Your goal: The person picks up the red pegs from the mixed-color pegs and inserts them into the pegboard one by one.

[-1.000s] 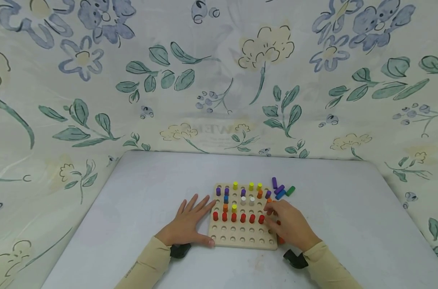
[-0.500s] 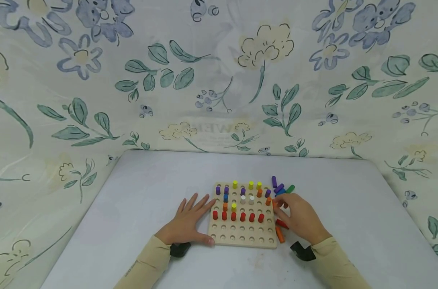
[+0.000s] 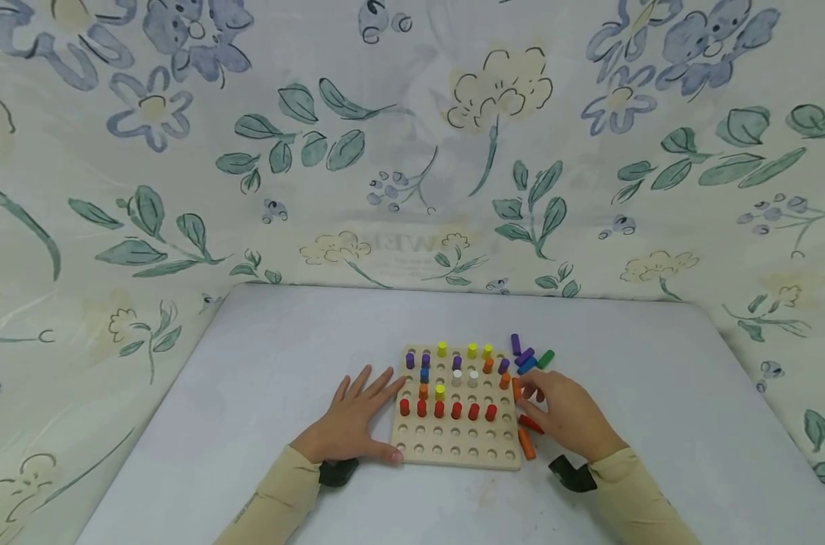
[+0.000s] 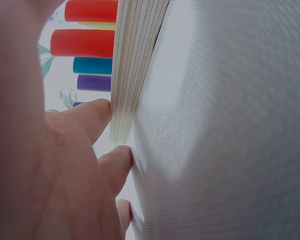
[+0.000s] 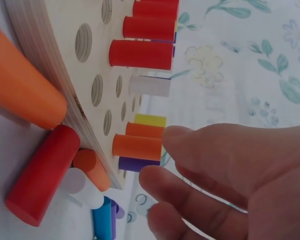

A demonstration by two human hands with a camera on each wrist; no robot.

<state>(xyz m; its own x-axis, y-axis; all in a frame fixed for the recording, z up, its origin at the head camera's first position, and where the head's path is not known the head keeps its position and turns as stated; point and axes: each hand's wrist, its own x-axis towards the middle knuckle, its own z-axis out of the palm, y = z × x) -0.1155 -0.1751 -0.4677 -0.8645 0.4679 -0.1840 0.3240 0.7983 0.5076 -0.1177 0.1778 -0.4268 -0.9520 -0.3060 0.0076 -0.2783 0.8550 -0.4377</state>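
Observation:
A wooden pegboard (image 3: 453, 459) lies flat, holding upright pegs in several colours, with a row of red pegs (image 3: 439, 409) across it. My left hand (image 3: 351, 424) is spread beside its left side, thumb and forefinger at the edge, as the left wrist view also shows. Just off the right edge is my right hand (image 3: 569, 415), fingers bent loosely and nothing between them. In the right wrist view its thumb and fingertips come close to a standing orange peg (image 5: 137, 146). Below them on the table lie a loose red peg (image 5: 44, 175), a white peg (image 5: 84, 189) and orange pegs (image 5: 27, 82).
Past the board's far right corner lie loose purple pegs (image 3: 515, 344), a blue peg (image 3: 527, 366) and a green peg (image 3: 546, 359). The white table (image 3: 303, 325) meets a flower-printed cloth (image 3: 412, 151) behind and at the sides.
My right hand has drawn back rightward from the orange peg at the board's right side, leaving that peg standing and uncovering the loose red and orange pegs. My left hand stays put.

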